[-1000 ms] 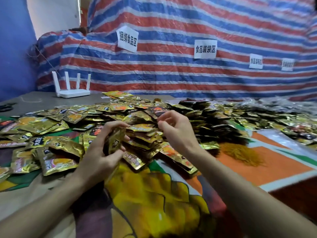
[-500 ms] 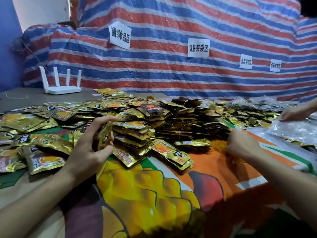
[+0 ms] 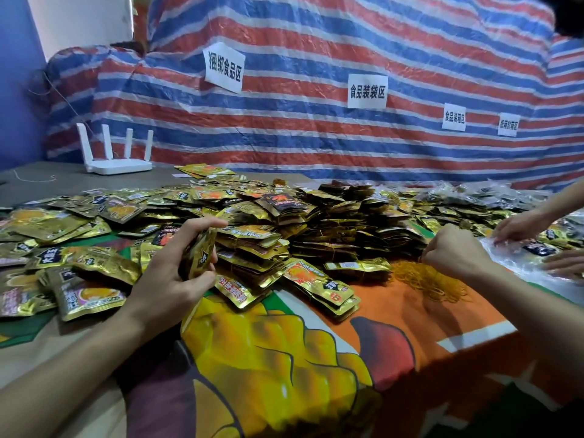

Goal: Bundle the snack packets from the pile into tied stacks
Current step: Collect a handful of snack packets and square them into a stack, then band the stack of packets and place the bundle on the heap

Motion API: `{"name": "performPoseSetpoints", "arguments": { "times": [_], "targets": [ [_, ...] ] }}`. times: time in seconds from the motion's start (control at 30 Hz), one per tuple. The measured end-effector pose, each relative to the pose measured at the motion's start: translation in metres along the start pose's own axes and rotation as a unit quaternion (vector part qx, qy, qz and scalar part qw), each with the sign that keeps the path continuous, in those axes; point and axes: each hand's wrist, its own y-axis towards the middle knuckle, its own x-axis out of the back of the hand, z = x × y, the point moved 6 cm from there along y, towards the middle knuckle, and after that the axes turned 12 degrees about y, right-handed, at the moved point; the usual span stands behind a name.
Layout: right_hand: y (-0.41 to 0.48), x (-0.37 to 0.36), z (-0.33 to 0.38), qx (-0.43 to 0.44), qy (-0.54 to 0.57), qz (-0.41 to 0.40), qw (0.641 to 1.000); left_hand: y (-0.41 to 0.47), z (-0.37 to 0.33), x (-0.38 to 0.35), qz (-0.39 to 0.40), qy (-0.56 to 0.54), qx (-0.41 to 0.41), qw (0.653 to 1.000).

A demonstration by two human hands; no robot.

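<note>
My left hand (image 3: 172,273) grips a small upright stack of gold snack packets (image 3: 200,252), thumb below and fingers over its top. A wide pile of loose gold packets (image 3: 79,222) covers the table's left and middle. Tied stacks (image 3: 335,222) are heaped in the centre, and two more stacks (image 3: 319,282) lie at the front. My right hand (image 3: 455,252) is curled, fingertips down in a heap of yellow rubber bands (image 3: 426,279); whether it pinches a band is hidden.
Another person's hands (image 3: 524,226) work on clear plastic bags at the right edge. A white router (image 3: 117,159) stands at the back left. A striped tarp with paper labels hangs behind. A printed cloth (image 3: 284,358) covers the near table.
My right hand left the packet pile and moved right to the rubber-band heap, where it stays. My left hand keeps holding the stack. Another person's hands came into view at the right.
</note>
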Motion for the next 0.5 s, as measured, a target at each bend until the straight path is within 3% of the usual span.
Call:
{"name": "performPoseSetpoints", "arguments": {
  "times": [0.5],
  "targets": [
    [-0.001,-0.001,0.022,-0.029,-0.033,0.032,0.999,0.001,0.004,0.000,0.000,0.011,0.003,1.000]
  ]
}}
